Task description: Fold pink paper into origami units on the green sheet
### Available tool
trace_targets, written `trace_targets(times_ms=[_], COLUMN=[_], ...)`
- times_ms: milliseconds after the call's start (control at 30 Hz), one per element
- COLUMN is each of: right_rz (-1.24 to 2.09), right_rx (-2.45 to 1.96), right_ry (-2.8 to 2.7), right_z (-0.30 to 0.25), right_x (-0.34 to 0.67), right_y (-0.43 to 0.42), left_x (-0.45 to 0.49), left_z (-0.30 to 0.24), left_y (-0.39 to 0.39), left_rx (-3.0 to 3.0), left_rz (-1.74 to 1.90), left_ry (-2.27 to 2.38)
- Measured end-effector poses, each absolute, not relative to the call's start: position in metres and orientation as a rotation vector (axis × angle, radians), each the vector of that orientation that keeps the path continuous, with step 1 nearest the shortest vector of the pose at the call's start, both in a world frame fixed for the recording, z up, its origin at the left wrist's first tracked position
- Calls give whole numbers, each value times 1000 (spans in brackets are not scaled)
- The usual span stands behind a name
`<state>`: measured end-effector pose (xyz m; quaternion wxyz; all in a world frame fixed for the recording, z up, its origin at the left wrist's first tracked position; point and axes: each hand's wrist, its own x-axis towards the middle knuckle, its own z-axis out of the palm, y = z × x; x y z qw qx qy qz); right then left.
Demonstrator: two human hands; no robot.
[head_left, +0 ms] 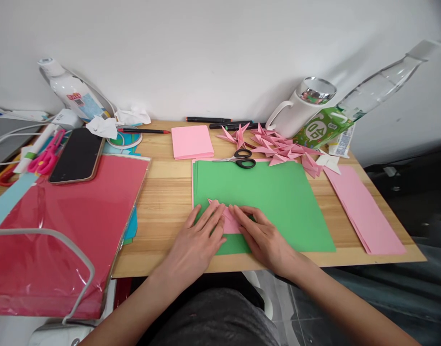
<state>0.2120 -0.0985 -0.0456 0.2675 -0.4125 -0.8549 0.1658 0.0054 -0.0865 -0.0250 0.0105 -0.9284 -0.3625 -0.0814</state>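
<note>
A small folded piece of pink paper (232, 222) lies on the stack of green paper (278, 206) near the front of the table. My left hand (202, 233) rests on its left part with fingers stretched out and flat, covering much of it. A pointed pink tip shows just beyond those fingers. At the right edge of the paper, my right hand (262, 235) has its fingers closed together, with the fingertips on the fold. Black-handled scissors (244, 158) lie at the back edge of the green stack.
Behind are a square pink paper stack (192, 142), folded pink paper pieces (274, 144), pens (209, 119) and a white mug (296, 108). Pink strips (364, 211) lie right. Left are a phone (78, 156), pink scissors (47, 154) and a red paper packet (72, 230).
</note>
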Motion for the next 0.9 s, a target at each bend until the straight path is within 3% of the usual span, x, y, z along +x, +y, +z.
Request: trace_targets(times_ms=[667, 900], right_rz=[430, 431], right_rx=[-1173, -1484], right_ry=[-2134, -1959], right_z=[-41, -31], right_x=[210, 204], right_y=[-98, -90], left_x=[10, 9], left_z=[-27, -30], left_y=[-89, -90], left_rx=[-2881, -2860], left_rz=[-286, -269], left_ry=[-1159, -1137])
